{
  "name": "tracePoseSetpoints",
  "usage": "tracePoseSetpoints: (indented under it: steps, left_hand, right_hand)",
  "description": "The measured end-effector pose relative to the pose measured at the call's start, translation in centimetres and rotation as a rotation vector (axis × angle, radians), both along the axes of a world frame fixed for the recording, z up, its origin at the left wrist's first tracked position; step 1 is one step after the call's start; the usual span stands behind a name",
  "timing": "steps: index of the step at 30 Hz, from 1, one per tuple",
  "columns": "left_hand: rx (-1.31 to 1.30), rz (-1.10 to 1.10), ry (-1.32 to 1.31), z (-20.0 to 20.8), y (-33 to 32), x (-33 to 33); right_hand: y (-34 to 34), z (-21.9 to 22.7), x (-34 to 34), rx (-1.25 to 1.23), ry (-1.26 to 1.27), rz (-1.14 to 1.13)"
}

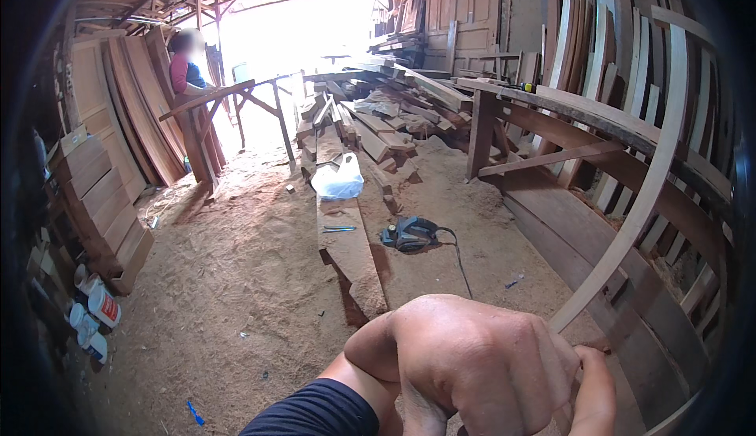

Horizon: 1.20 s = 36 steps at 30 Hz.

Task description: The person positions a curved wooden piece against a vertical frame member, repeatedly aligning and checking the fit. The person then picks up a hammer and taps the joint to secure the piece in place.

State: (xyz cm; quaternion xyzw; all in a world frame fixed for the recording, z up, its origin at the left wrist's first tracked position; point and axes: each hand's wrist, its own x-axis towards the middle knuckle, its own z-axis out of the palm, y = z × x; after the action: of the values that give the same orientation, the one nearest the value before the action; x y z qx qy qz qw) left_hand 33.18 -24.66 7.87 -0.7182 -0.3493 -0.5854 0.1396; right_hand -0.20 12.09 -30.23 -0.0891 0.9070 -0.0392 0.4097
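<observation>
My left hand [488, 357] fills the lower middle, its back toward me and its fingers curled closed. What lies inside those fingers is hidden. Part of my right hand [596, 389] shows just beyond its knuckles, close against it; most of its fingers are out of sight. A long pale wooden strip [630, 239] runs down from the upper right, and its lower end disappears behind my left hand. Dark cloth [315, 412] shows at the lower edge. Beyond my hands, a corded electric planer [411, 234] rests on the sawdust-covered floor, beside a long plank [346, 251].
Thin blue sticks [339, 229] and a white plastic bag [339, 180] lie on the plank. A wooden bench [567, 105] stands right, with boards leaning behind it. Scrap wood [386, 121] is heaped ahead. Buckets [102, 304] sit left; a person [189, 74] stands near another bench [228, 90].
</observation>
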Motion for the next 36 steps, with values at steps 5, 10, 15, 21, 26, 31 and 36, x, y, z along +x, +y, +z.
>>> tracePoseSetpoints:
  steps: [5,10,15,21,26,31,36]
  left_hand:
    - [-0.026,-0.091,0.167,0.3,0.0,-1.3]
    - [-0.075,-0.005,0.028,-0.7,0.7,-2.0]
    - [-0.084,-0.031,0.105,-0.1,-0.6,-1.6]
    - [0.009,-0.019,0.109,0.6,1.0,-1.4]
    - [0.009,-0.037,0.182,0.8,1.3,-1.8]
    - [-0.028,-0.034,0.11,1.0,1.0,-1.7]
    - [-0.031,-0.039,0.112,1.1,1.0,-1.6]
  right_hand:
    - [0.7,1.7,0.4,0.093,0.049,0.009]
    - [-1.6,-1.9,0.2,0.031,-0.043,0.01]
    - [0.5,2.1,1.3,0.14,0.105,0.026]
    - [-0.4,0.7,0.6,0.093,0.035,0.048]
    - [5.3,-4.7,0.1,-0.354,0.134,-0.247]
    - [2.6,-1.9,1.7,-0.264,0.061,-0.27]
    - [2.9,-3.0,-1.2,-0.072,0.106,0.005]
